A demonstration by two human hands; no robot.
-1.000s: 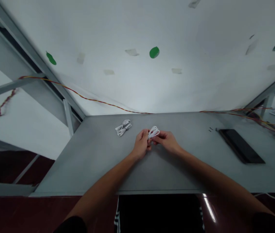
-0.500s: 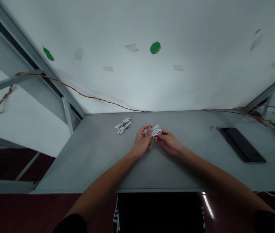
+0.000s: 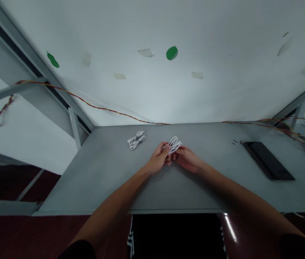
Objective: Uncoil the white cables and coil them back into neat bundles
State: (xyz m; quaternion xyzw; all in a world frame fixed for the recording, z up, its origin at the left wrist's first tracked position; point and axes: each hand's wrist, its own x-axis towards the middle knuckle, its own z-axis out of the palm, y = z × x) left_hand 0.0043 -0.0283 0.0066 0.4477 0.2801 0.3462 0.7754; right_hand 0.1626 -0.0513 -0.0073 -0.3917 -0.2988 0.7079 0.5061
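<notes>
Coil [image 3: 175,144]: White cord, looped, is held up between a person's two hands over the worktop [image 3: 109,172], midway along its length and nearer the back edge than the front.
Left hand [image 3: 159,157]: Thumb laid over the coil's left side, fingers curled beneath, it holds the cord in a closed grip.
Right hand [image 3: 188,158]: Thumb and fingertips close narrowly on the coil's lower right side; the fingers of both hands nearly meet below the loops, and whether they touch is hard to tell.
Bundle [image 3: 137,140]: More white cord, bound at the middle with a dark tie, lies by the back edge, toward the back left corner and just apart from the left hand.
Slab [image 3: 268,161]: Black, flat and rectangular, it rests well to the right of the hands, set at a slant between the back and front edges.
Slivers [image 3: 234,142]: Two thin dark pieces lie side by side near the slab's back left corner.
Wire [image 3: 98,107]: A red-and-yellow twist slopes from the metal frame [image 3: 74,126] at left down to the back edge.
Wall [image 3: 152,97]: White, it rises behind the back edge, dotted with green patches [image 3: 172,53].
</notes>
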